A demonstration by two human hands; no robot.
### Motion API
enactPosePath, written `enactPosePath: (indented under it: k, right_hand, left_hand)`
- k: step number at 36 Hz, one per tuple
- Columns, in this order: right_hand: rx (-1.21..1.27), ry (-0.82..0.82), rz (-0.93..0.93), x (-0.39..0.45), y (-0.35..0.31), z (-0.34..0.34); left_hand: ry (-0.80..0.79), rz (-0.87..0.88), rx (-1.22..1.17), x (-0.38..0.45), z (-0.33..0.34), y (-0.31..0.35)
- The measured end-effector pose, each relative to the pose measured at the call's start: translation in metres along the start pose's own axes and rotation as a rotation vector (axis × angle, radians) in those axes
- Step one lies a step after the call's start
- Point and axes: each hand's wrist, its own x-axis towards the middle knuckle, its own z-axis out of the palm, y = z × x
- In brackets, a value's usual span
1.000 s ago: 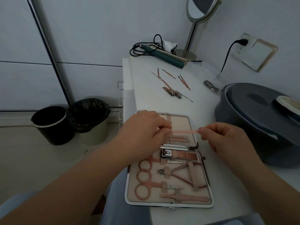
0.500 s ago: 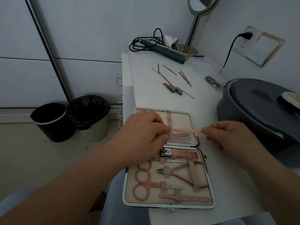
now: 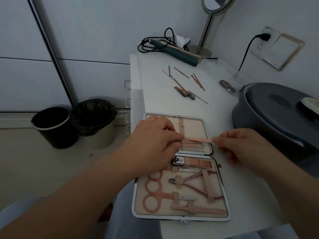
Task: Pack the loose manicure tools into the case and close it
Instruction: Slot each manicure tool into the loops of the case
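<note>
The manicure case (image 3: 222,192) lies open on the white table, with scissors, nippers and a clipper strapped into its near half. A thin pink nail file (image 3: 198,139) lies level across the far half. My right hand (image 3: 241,147) pinches the file's right end. My left hand (image 3: 155,144) rests on the far half with its fingertips at the elastic strap where the file's left end goes in; whether they pinch the strap or the file is hidden. Several loose tools (image 3: 185,83) lie farther back on the table, among them a nail clipper (image 3: 183,92) and thin sticks.
A grey round lidded tub (image 3: 276,118) stands right of the case. A hair iron with its cable (image 3: 172,49) and a mirror stand (image 3: 205,31) are at the table's far end. Two bins (image 3: 74,125) stand on the floor to the left.
The file has slid a little to the left into the strap, with my right hand following it. My left hand stays at the strap.
</note>
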Motion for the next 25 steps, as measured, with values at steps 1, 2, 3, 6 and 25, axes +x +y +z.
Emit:
enactPosePath:
  k: [1, 2, 3, 6, 25]
  right_hand:
    - [-0.011, -0.013, 0.002, 0.001, -0.001, 0.0]
    - [-0.025, -0.026, 0.003, 0.003, -0.002, 0.001]
    - [-0.041, -0.033, 0.0, 0.004, -0.003, 0.001]
    - [-0.099, -0.001, -0.033, 0.007, -0.007, 0.005]
    - [-0.494, 0.045, -0.352, 0.007, -0.02, 0.011]
  left_hand:
    - [-0.002, -0.001, -0.002, 0.0, 0.0, 0.0]
    - [-0.002, -0.002, -0.004, 0.0, 0.0, 0.0]
    - [-0.001, -0.002, -0.005, 0.0, 0.0, 0.0]
    - [0.016, -0.005, -0.003, 0.0, 0.001, 0.0]
    - [-0.024, -0.004, 0.087, 0.002, 0.002, -0.002]
